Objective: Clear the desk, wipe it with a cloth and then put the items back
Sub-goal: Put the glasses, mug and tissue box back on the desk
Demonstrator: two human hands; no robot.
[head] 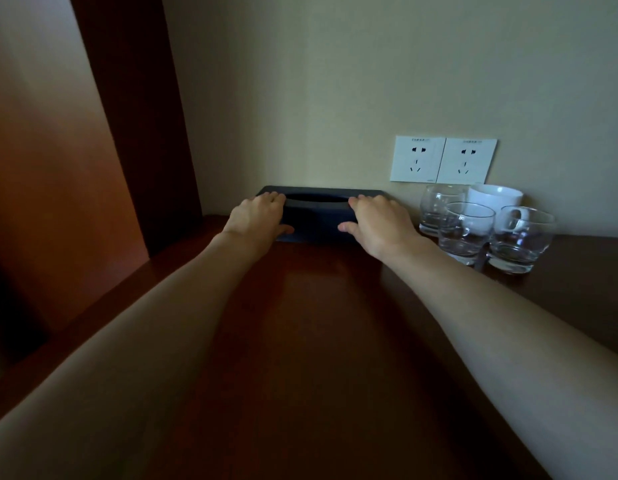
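A dark blue tissue box (316, 216) with a long slot in its top stands on the dark wooden desk (300, 341), against the back wall. My left hand (257, 218) grips its left end, fingers over the top and thumb on the front face. My right hand (375, 221) grips its right end the same way. Both arms stretch forward across the desk. No cloth is in view.
To the right of the box stand three clear glasses (468, 230) and two white mugs (494, 199), close to my right hand. Two white wall sockets (442, 161) sit above them. A dark wooden panel (134, 116) rises at the desk's left edge.
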